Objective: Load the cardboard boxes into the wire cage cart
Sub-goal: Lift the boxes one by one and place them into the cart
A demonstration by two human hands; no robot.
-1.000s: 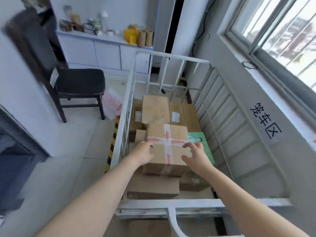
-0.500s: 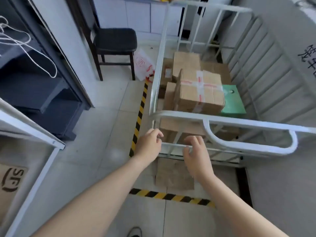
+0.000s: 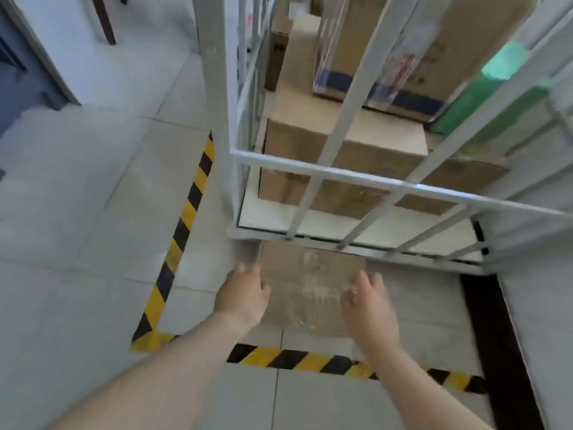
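Note:
A flat brown cardboard box (image 3: 310,290) lies on the floor just in front of the white wire cage cart (image 3: 338,178). My left hand (image 3: 245,293) hangs at the box's left edge with fingers curled down, and my right hand (image 3: 369,302) is over its right part, fingers spread. Neither hand grips it. Inside the cart several cardboard boxes (image 3: 335,150) are stacked, with a taped box (image 3: 412,48) on top and a green box (image 3: 493,97) to the right.
Yellow-and-black hazard tape (image 3: 183,231) marks the floor left of the cart and in front of it. A dark strip (image 3: 496,336) runs along the right wall. Chair legs (image 3: 105,20) stand at the far left, beside a dark cabinet (image 3: 18,76).
My view has dropped from the cart's top down to the floor. Both hands left the taped box in the cart, passed the front rail and came down to the flat box on the floor.

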